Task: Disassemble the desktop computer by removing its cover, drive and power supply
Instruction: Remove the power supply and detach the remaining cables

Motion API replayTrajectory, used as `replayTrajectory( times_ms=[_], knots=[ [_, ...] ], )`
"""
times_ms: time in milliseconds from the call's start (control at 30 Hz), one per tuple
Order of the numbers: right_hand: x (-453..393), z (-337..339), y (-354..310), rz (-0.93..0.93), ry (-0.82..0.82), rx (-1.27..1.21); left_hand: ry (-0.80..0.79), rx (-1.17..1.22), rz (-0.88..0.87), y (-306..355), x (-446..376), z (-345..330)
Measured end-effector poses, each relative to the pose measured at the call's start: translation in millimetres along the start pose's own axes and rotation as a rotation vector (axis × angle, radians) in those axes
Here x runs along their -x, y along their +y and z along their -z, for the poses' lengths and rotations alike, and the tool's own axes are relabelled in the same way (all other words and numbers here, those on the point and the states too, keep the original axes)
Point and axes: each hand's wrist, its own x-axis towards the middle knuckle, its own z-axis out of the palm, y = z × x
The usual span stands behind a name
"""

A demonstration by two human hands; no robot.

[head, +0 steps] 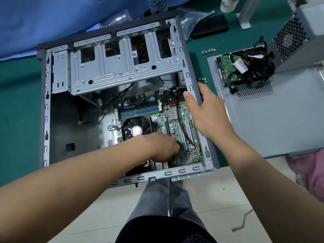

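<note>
Table: a green surface (21,106) fills the far and left part of the view, its near edge running across the middle.
Floor: pale tiles (219,199) with thin grout lines lie near, below the table edge.
Blue sheet: a blue cloth (43,23) covers the far left, bunched along the green surface.
Pink cloth: a crumpled pink fabric (310,171) sits at the near right, beside the table edge.
Cord: a thin grey cord (242,220) trails over the tiles at the right.
Light: even, soft, with faint shadows.
</note>
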Motion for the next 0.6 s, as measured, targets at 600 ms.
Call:
replayTrajectory(
  times_ms=[600],
  knots=[
    [-0.2,-0.7,0.2,0.004,-0.002,0.032,0.083,0.084,0.018,-6.7,11.4,0.7]
  ],
)
